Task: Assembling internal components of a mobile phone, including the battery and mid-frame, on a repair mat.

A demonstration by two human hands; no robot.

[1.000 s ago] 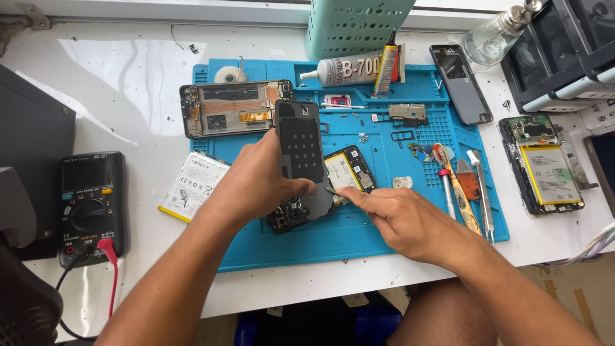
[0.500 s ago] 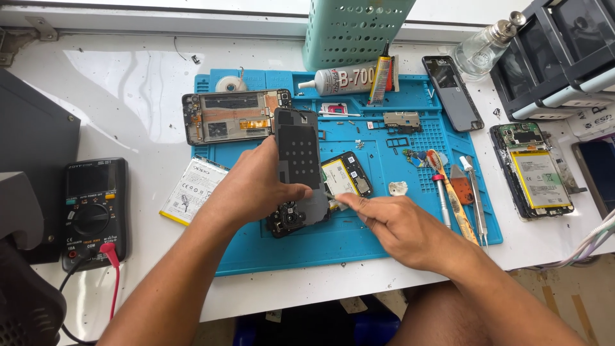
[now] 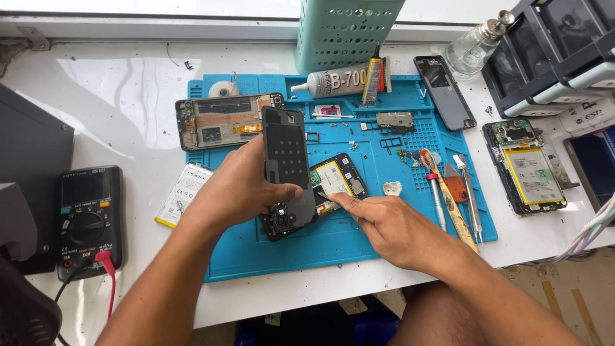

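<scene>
On the blue repair mat (image 3: 256,256), your left hand (image 3: 240,189) clamps the black back cover (image 3: 287,168) while your right hand (image 3: 391,227) pinches a thin tool (image 3: 320,194), prying the phone apart; next calls for gentle leverage.

A grey glue tube (image 3: 339,81) with dark lettering lies at the blue mat's far edge, a slim yellow-and-red tube (image 3: 371,80) just right of it. A white rectangular label (image 3: 184,193) with yellow trim lies left of the mat, near a black multimeter (image 3: 88,218) with a dark screen. Far right, an open phone (image 3: 528,168) shows a yellow-bordered white battery label, and a dark screen (image 3: 594,168) lies at the edge.
</scene>
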